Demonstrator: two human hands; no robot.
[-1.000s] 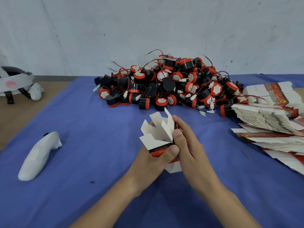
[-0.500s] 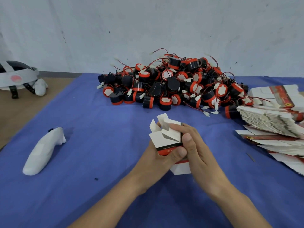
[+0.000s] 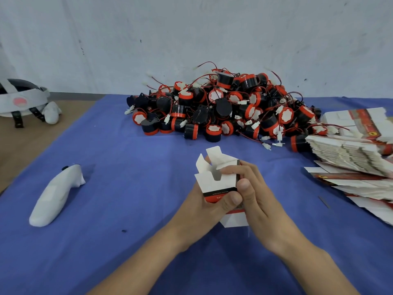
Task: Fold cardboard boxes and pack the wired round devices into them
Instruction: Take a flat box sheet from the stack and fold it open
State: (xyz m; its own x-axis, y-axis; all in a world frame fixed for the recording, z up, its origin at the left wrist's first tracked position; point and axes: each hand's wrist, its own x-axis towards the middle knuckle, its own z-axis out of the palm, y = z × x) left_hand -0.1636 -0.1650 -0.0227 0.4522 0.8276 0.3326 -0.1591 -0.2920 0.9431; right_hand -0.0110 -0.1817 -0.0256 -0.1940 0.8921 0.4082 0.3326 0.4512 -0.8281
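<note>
Blue bench (image 3: pixel 127 188) first. Far middle: big heap of wired round devices (image 3: pixel 223 107), probably light-ish hard plastic, snaggy wires, so best grabbed by the body. Far right: stack of flat boxes (image 3: pixel 344 154). Near centre, held above the bench: half-folded box (image 3: pixel 214 185), thin card, weightless, easily creased. Left hand (image 3: pixel 204 211) wrapped round the lower body, thumb on front; right hand (image 3: pixel 257 201) pinching the side, fingers (image 3: pixel 232 170) pressing down on top. Grip near corners, gently.
</note>
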